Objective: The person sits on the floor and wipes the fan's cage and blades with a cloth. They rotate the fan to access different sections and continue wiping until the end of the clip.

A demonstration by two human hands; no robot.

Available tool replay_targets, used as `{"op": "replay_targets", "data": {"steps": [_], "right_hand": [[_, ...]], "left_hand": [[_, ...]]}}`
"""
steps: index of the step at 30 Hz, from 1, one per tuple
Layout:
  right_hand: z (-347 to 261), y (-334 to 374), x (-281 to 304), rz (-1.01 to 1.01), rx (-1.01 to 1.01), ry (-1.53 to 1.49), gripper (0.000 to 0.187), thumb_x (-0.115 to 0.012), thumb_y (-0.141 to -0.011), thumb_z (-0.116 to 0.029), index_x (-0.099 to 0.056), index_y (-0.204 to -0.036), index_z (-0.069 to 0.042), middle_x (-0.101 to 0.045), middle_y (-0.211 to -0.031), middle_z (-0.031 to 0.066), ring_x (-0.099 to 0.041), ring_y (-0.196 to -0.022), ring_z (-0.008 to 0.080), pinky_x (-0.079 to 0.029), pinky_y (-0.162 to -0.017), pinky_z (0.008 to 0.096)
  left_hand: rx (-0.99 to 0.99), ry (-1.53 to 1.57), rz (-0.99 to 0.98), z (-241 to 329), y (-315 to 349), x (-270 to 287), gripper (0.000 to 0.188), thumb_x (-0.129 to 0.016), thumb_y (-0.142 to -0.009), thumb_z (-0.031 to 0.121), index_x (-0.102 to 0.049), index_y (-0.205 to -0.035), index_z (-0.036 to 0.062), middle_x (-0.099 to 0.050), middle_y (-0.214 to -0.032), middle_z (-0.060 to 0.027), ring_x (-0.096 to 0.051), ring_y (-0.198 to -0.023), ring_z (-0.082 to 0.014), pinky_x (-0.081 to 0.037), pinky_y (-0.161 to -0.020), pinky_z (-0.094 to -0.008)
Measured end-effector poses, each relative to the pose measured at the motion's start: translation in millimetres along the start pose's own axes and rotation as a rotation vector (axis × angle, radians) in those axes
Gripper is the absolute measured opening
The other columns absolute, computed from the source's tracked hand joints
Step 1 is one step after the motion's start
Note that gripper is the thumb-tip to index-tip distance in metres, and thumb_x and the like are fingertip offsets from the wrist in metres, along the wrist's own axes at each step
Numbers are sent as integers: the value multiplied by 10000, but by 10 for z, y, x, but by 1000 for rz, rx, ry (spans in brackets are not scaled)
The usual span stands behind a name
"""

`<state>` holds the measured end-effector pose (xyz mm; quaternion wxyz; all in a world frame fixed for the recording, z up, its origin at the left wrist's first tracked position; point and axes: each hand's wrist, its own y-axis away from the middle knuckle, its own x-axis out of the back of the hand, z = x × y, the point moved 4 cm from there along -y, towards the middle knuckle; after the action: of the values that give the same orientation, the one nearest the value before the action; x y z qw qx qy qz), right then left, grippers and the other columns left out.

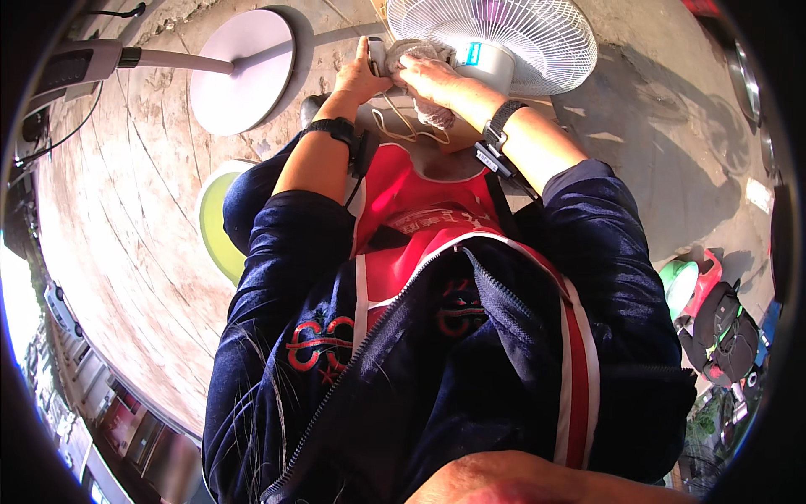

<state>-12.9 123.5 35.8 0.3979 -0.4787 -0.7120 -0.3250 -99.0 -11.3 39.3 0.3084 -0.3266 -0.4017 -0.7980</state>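
A white fan head with a wire grille (550, 46) lies in front of me, its pale housing (494, 69) turned toward my hands. My right hand (426, 77) presses a bunched, light knitted cloth (413, 50) beside the housing, fingers closed on it. Part of the cloth hangs below that hand. At its left, my left hand (361, 80) grips a pale, block-like part (377, 57) with one finger stretched along it; the cloth hides how this part joins the fan. A thin yellowish cord (388, 126) loops beneath both hands.
A round pale base (243, 80) with a grey pole (180, 60) lies to the left on the concrete ground (126, 185). A lime-green basin (217, 223) stands by my left leg. Far right are a green basin (678, 284) and a black backpack (724, 332).
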Motion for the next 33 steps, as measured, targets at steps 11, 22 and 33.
{"op": "replay_targets", "data": {"steps": [11,22,33], "right_hand": [[94,-277,27,77,-40,425,256,-536,-916,-276,-641,-1127,-176,-629,-987,91,-646,-920,338,-537,-794,444],[247,-516,154,237,-452,-92,221,-549,-884,-228,-664,-1013,-91,-702,-978,120,-679,-932,327,-539,-781,439],[160,-328,-49,573,-262,-30,159,-575,-853,-210,-659,-973,-150,-636,-967,108,-663,-883,337,-531,-741,465]], "left_hand": [[-29,33,7,1,59,-20,1192,-805,-623,378,-110,-1550,99,-661,-1127,-240,-640,-1059,-378,-496,-934,-407],[-23,17,49,-6,17,-69,1157,-775,-631,370,-123,-1541,77,-653,-1091,-281,-641,-1026,-408,-508,-908,-429],[-13,-5,27,0,13,-51,1149,-777,-633,375,-142,-1542,77,-652,-1128,-255,-629,-1068,-396,-489,-947,-423]]}}
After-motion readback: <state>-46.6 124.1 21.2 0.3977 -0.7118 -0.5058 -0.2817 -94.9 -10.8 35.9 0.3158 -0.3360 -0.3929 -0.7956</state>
